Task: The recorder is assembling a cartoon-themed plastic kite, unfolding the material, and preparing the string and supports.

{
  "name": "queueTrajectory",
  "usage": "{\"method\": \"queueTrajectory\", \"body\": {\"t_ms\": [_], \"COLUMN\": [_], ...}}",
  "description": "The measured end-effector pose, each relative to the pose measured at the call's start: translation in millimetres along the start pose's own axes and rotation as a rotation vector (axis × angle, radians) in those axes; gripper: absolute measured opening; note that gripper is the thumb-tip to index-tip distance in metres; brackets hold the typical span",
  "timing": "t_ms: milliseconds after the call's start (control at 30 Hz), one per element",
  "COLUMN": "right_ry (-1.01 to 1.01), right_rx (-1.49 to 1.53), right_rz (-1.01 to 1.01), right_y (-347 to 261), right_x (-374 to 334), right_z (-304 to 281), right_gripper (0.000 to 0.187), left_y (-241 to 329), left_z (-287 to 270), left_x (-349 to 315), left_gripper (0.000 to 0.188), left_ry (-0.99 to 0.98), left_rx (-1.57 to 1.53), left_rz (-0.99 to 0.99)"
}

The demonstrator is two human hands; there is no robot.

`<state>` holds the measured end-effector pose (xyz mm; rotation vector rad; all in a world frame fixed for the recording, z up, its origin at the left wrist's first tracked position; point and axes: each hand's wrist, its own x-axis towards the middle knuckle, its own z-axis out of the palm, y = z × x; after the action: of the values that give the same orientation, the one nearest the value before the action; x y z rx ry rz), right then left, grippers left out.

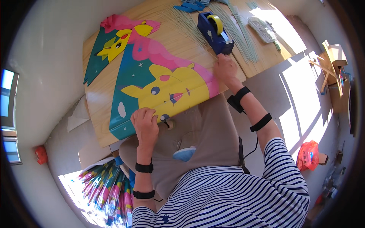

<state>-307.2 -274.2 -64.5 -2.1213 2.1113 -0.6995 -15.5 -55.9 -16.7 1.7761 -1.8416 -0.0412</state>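
A large printed sheet (142, 81) in teal, pink and yellow, with a cartoon face, lies over the near edge of the wooden table. My left hand (145, 127) is closed on its front edge, which hangs slightly past the tabletop. At the sheet's right end is my right hand (227, 70), fingers curled together just below the cutter end of a dark blue tape dispenser (207, 32). A yellow-rimmed tape roll (216, 24) sits in the dispenser. Whatever the right fingers pinch is hidden. Behind the large sheet rests a second printed piece (114, 47) with similar colours.
Bundles of thin pale sticks (237, 36) lie on the table (102, 102) around the dispenser. Beyond them is a clear plastic tray (262, 29) of small parts. Folded printed pieces (108, 190) fill a spot at lower left. A red bag (308, 155) stands on the right.
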Motion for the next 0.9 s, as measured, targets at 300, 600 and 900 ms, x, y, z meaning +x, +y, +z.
{"method": "queueTrajectory", "body": {"t_ms": [300, 600, 900], "right_ry": [0.104, -0.057, -0.030], "right_rx": [0.154, 0.037, 0.208], "right_rz": [0.060, 0.310, 0.327], "right_y": [46.5, 109.6, 134.0], "right_x": [14.5, 63.2, 72.6], "right_z": [-18.5, -26.2, -38.5], "right_gripper": [0.011, 0.018, 0.020], "left_y": [17.4, 45.7, 61.0], "left_z": [-2.1, 13.0, 17.7], "left_x": [3.5, 18.5, 31.3], "left_gripper": [0.018, 0.017, 0.017], "left_ry": [-0.075, -0.116, -0.132], "left_rx": [-0.008, -0.068, -0.117], "left_rz": [0.035, 0.096, 0.115]}}
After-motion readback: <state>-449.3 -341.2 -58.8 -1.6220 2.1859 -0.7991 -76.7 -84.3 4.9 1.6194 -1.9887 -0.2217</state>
